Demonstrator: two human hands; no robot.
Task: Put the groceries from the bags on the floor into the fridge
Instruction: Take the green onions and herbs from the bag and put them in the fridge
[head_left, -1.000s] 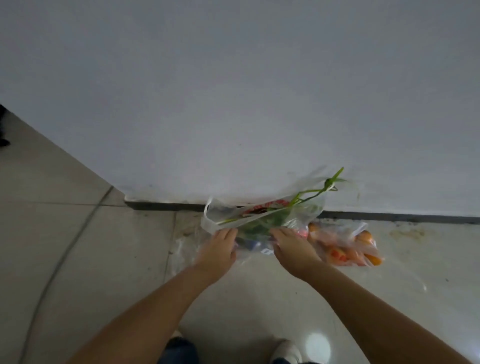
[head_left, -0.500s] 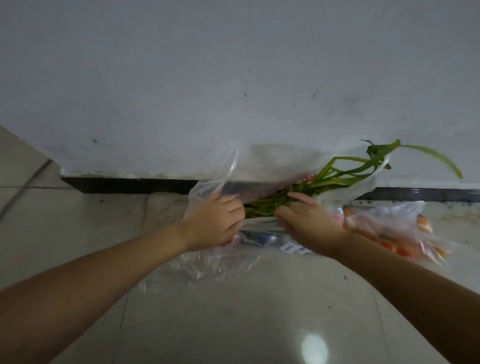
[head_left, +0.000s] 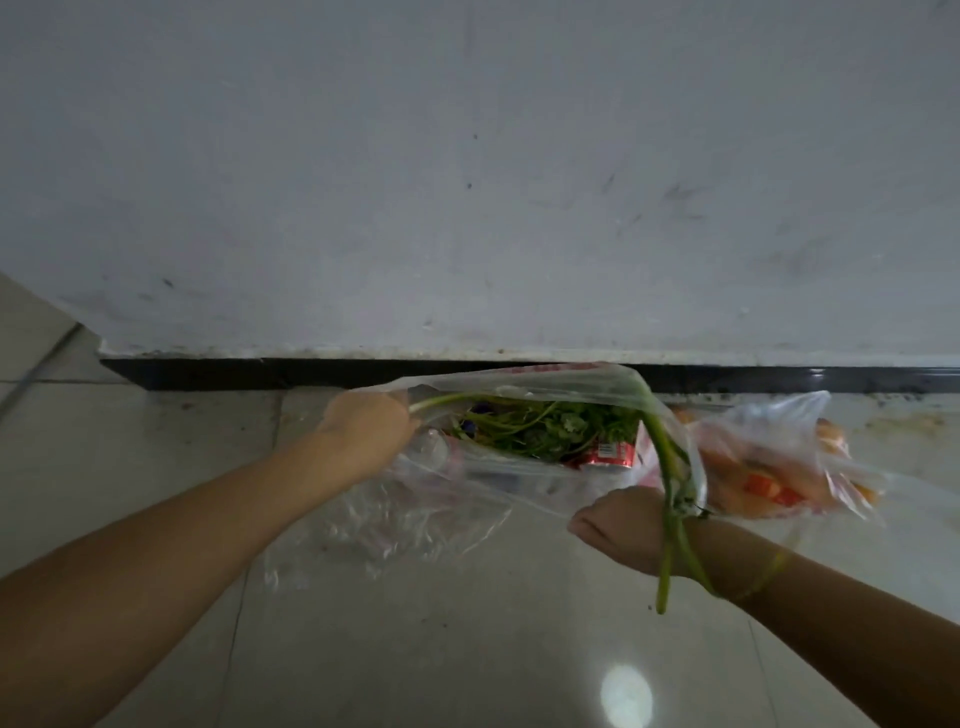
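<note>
A clear plastic grocery bag (head_left: 519, 475) lies on the floor against the wall, its mouth pulled wide. My left hand (head_left: 366, 431) grips the bag's left edge. My right hand (head_left: 621, 522) grips the near right edge. Inside are leafy green herbs (head_left: 540, 428) and a red can (head_left: 608, 455). Long green stalks (head_left: 670, 488) hang out of the bag and drape over my right wrist. Right of it lies a second clear bag (head_left: 769, 462) with orange produce inside. The fridge is not in view.
A white wall (head_left: 467, 182) with a black baseboard (head_left: 218, 373) stands directly behind the bags. Crumpled clear plastic (head_left: 384, 525) lies on the pale tiled floor (head_left: 415, 649) in front of the first bag.
My hands have moved apart, pulling the bag's mouth open and showing the herbs and can. The green stalks swung from pointing up-right to hanging over my right wrist. The view moved closer.
</note>
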